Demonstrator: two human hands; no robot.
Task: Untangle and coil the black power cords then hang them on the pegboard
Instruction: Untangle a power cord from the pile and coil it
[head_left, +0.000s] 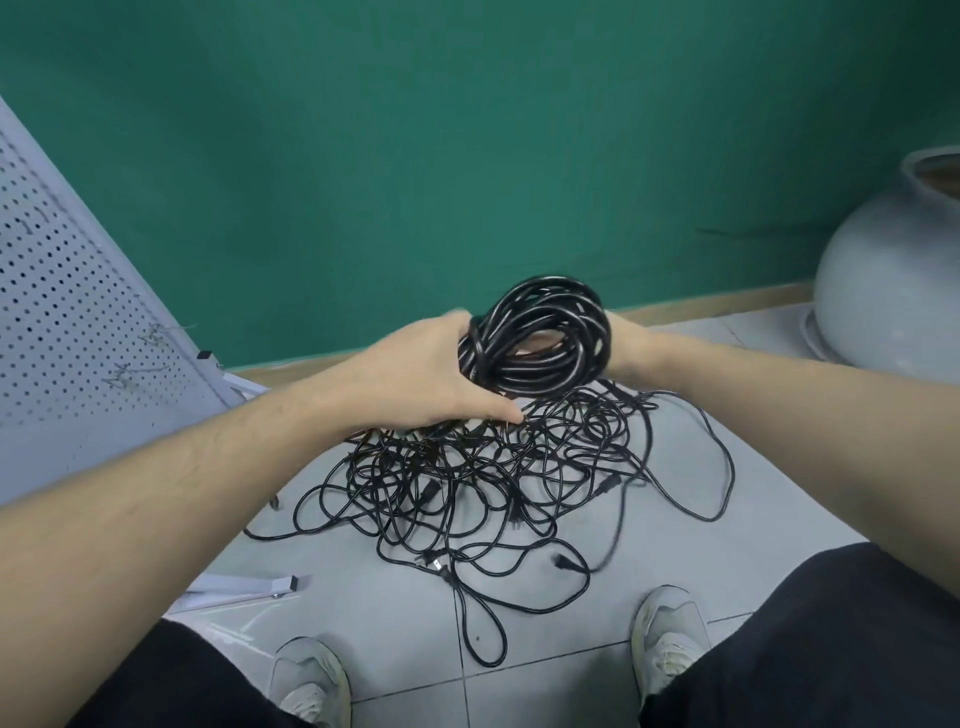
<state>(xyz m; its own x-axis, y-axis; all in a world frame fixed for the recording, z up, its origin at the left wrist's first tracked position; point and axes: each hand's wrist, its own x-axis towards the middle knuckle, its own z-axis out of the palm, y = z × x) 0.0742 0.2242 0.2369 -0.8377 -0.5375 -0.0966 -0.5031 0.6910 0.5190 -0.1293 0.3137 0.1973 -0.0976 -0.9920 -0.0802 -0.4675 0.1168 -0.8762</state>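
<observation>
Two knees in black trousers (831, 639) frame the bottom of my view, with a pair of pale grey sneakers (667, 639) planted on light grey floor tiles (363, 587) between them.

Just beyond the shoes lies a loose tangle of black power cords (498, 478), thin, smooth and glossy, sprawled in overlapping loops across the tiles, with several plug ends poking out. Raised above the far edge of that heap is a coiled bundle (540, 338), many shiny turns wound into a thick round ring.

Both bare forearms reach forward to the ring. I see the left hand (441, 374) cupped against the ring's left side, back of the hand towards me, thumb stretched down to the tangle; its fingers are hidden behind the cord, so I cannot tell how they lie. Of the right hand (623, 348), only the wrist and heel show behind the ring's right side; its fingers are hidden too.

At left, a white perforated pegboard (67, 291) leans at a slant, with small wire hooks (156, 332) on it. Behind everything is a matte green wall (415, 156). At right sits a rounded grey pot (893, 275).
</observation>
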